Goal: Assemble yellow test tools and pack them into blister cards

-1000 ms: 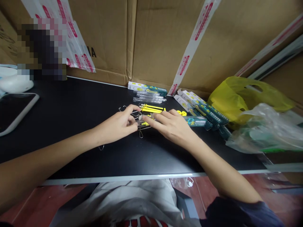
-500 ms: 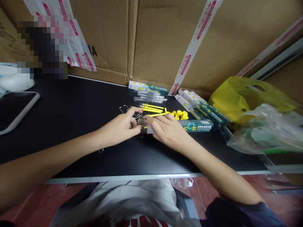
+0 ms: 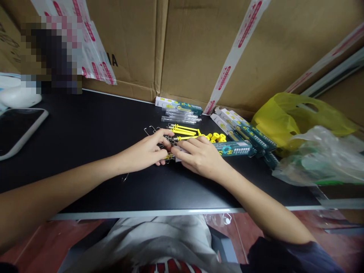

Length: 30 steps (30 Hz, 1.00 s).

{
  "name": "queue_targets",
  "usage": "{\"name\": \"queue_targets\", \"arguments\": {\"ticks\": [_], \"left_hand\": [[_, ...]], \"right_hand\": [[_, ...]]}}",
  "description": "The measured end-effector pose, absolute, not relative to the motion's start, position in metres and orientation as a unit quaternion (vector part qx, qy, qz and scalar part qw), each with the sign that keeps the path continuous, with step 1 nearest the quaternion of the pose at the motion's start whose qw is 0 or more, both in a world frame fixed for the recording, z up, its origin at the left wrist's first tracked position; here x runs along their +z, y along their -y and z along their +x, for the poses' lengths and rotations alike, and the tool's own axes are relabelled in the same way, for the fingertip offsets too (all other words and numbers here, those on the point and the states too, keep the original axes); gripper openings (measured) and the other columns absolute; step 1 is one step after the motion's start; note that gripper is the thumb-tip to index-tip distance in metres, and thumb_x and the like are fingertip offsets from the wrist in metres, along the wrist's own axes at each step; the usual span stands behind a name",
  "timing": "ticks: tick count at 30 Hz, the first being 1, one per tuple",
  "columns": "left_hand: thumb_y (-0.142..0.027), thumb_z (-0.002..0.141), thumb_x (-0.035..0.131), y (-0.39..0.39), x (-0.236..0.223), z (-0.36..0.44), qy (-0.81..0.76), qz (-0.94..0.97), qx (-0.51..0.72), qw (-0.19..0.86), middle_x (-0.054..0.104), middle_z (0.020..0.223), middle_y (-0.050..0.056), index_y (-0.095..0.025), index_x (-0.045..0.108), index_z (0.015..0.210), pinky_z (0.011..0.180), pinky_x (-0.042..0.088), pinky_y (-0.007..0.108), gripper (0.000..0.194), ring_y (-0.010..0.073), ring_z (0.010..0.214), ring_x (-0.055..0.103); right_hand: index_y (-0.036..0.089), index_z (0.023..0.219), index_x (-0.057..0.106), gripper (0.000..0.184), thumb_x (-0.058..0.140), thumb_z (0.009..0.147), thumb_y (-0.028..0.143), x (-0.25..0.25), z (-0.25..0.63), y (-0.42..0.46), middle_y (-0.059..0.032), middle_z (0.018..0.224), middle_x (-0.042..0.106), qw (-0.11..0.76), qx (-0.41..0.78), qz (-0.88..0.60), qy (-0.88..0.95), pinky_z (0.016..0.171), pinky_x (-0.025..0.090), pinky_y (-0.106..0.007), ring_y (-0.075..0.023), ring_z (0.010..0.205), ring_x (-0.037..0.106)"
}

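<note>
The left hand (image 3: 146, 152) has its fingers pinched on a clear tube (image 3: 168, 156), while the right hand (image 3: 202, 156) grips a green box (image 3: 234, 148), apparently to hold the two in line.

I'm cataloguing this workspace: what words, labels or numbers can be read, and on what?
"IA" on the cardboard, partly taped over.
Tape: red labels, text too small.
Teal boxes: yellow characters and small print, too blurred.
Clothing: red print, unreadable.
Far-left cardboard: dark print, blurred.
</note>
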<state>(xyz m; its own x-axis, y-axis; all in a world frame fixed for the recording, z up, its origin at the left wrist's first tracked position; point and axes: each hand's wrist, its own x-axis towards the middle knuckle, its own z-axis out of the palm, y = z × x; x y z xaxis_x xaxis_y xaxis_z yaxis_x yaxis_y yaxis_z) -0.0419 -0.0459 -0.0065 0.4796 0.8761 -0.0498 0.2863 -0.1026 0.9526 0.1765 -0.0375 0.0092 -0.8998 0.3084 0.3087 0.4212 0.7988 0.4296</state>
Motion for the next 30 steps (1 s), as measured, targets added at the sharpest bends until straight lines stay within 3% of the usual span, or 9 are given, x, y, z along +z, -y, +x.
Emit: {"name": "queue_targets", "arguments": {"ticks": [3, 6, 10, 13, 19, 30], "left_hand": [[-0.026, 0.08, 0.053, 0.038, -0.003, -0.047, -0.439, 0.682, 0.277, 0.515, 0.062, 0.107, 0.005, -0.02, 0.049, 0.121, 0.056, 0.054, 0.027, 0.042, 0.0109, 0.06, 0.064], [-0.031, 0.083, 0.056, 0.029, 0.0, -0.051, -0.448, 0.688, 0.286, 0.493, 0.066, 0.091, 0.003, -0.017, 0.059, 0.105, 0.055, 0.05, 0.025, 0.026, 0.0101, 0.056, 0.062], [-0.035, 0.084, 0.057, 0.018, -0.001, -0.055, -0.436, 0.666, 0.348, 0.495, 0.065, 0.065, 0.0, -0.015, 0.057, 0.09, 0.057, 0.048, 0.025, 0.021, 0.0118, 0.054, 0.06], [-0.037, 0.084, 0.059, 0.016, -0.002, -0.056, -0.446, 0.643, 0.373, 0.498, 0.059, 0.057, -0.003, -0.015, 0.055, 0.087, 0.056, 0.047, 0.023, 0.022, 0.0102, 0.053, 0.056], [-0.036, 0.086, 0.06, 0.021, -0.002, -0.055, -0.465, 0.606, 0.417, 0.494, 0.049, 0.059, -0.006, -0.016, 0.054, 0.091, 0.046, 0.048, 0.021, 0.022, 0.0079, 0.049, 0.048], [-0.03, 0.082, 0.066, 0.033, -0.004, -0.044, -0.44, 0.641, 0.402, 0.483, 0.064, 0.075, 0.0, -0.015, 0.055, 0.091, 0.045, 0.045, 0.02, 0.02, 0.005, 0.048, 0.048]], "right_hand": [[0.018, 0.116, 0.061, 0.025, 0.049, 0.094, 0.022, 0.016, 0.186, 0.03, -0.0071, 0.104, 0.069, 0.097, -0.236, -0.217, 0.942, 0.068, 0.026, -0.034, -0.0194, 0.085, 0.054], [0.018, 0.123, 0.059, 0.033, 0.054, 0.091, 0.024, 0.024, 0.201, 0.02, -0.0085, 0.108, 0.068, 0.083, -0.232, -0.261, 0.933, 0.07, 0.027, -0.035, -0.0214, 0.087, 0.054], [0.019, 0.127, 0.057, 0.038, 0.056, 0.09, 0.025, 0.032, 0.218, 0.008, -0.0086, 0.112, 0.067, 0.106, -0.222, -0.303, 0.921, 0.072, 0.028, -0.035, -0.0228, 0.09, 0.055], [0.019, 0.126, 0.057, 0.037, 0.056, 0.089, 0.025, 0.035, 0.222, 0.005, -0.0079, 0.113, 0.068, 0.112, -0.221, -0.315, 0.916, 0.073, 0.027, -0.035, -0.0229, 0.09, 0.056], [0.019, 0.124, 0.055, 0.034, 0.054, 0.09, 0.025, 0.035, 0.221, 0.007, -0.007, 0.112, 0.069, 0.119, -0.22, -0.314, 0.916, 0.073, 0.026, -0.034, -0.0225, 0.09, 0.057], [0.014, 0.11, 0.056, 0.023, 0.056, 0.091, 0.027, 0.024, 0.204, 0.017, -0.008, 0.095, 0.071, 0.154, -0.179, -0.271, 0.933, 0.072, 0.029, -0.034, -0.0206, 0.08, 0.059]]}}
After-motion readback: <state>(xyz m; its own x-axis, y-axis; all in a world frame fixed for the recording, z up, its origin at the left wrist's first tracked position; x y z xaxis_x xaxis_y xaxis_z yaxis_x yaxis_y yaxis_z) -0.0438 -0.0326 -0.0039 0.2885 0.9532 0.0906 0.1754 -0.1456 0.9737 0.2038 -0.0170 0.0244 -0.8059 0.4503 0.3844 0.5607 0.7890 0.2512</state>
